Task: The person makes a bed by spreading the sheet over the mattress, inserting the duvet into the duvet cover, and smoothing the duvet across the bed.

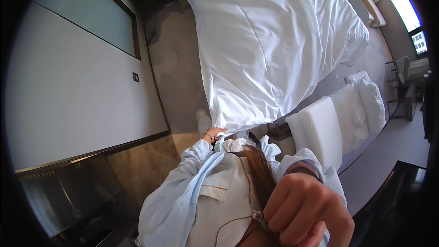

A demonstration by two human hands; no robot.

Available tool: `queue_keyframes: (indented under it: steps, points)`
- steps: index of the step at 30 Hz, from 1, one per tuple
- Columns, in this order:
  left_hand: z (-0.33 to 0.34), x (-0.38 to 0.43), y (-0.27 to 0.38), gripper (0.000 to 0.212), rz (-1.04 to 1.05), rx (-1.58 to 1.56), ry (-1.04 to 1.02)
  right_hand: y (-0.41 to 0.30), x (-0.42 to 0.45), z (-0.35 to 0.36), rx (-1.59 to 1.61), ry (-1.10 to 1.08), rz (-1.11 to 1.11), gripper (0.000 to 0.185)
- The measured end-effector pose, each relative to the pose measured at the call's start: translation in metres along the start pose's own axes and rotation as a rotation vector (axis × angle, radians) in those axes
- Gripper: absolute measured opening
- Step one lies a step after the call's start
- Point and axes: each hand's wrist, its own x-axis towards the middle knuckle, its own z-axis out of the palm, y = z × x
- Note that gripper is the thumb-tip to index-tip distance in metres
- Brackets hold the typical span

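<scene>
A large white duvet (260, 48) spreads away from me, smooth on the left and creased on the right. My left hand (215, 133), with a bracelet at its wrist, grips the duvet's near corner close to my waist. The corner is gathered and wrinkled there. Raised close to the camera at the lower right, my right hand (308, 206) has its fingers curled in, and I see nothing in it. What lies beneath the duvet is hidden.
White pillows (370, 106) and a thick white folded piece of bedding (319, 127) lie to the right. A white wall panel (85, 92) with a switch (135, 77) stands left. Patterned carpet (175, 51) runs beside the duvet. A black glossy screen (391, 202) is at lower right.
</scene>
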Motion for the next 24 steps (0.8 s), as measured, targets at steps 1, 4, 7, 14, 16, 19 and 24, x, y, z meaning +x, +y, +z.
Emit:
queue_keyframes:
  steps: [1, 4, 7, 14, 16, 19, 24]
  points:
    - [-0.003, 0.004, -0.001, 0.019, 0.019, -0.006, 0.032, 0.008, 0.002, 0.000, 0.000, 0.009, -0.027, 0.020]
    - [-0.023, 0.016, 0.014, 0.028, -0.065, 0.036, -0.218, 0.037, 0.012, 0.002, 0.020, 0.044, -0.012, 0.022]
    - [-0.058, 0.020, 0.024, 0.026, 0.091, 0.249, -0.069, 0.078, 0.031, 0.001, 0.059, -0.027, -0.013, 0.025]
    - [-0.203, 0.000, 0.090, 0.021, 0.190, -0.182, 0.114, 0.188, 0.095, -0.019, 0.110, -0.067, -0.022, 0.027]
    - [-0.249, 0.003, 0.096, 0.023, 0.256, -0.368, 0.153, 0.215, 0.114, -0.026, 0.119, -0.054, -0.020, 0.027]
    - [-0.295, -0.004, 0.108, 0.024, 0.252, -0.491, 0.139, 0.252, 0.141, -0.043, 0.114, -0.017, -0.041, 0.026]
    - [-0.401, 0.088, 0.055, 0.023, 0.192, -0.833, -0.017, 0.310, 0.195, -0.085, 0.071, -0.133, -0.162, 0.024]
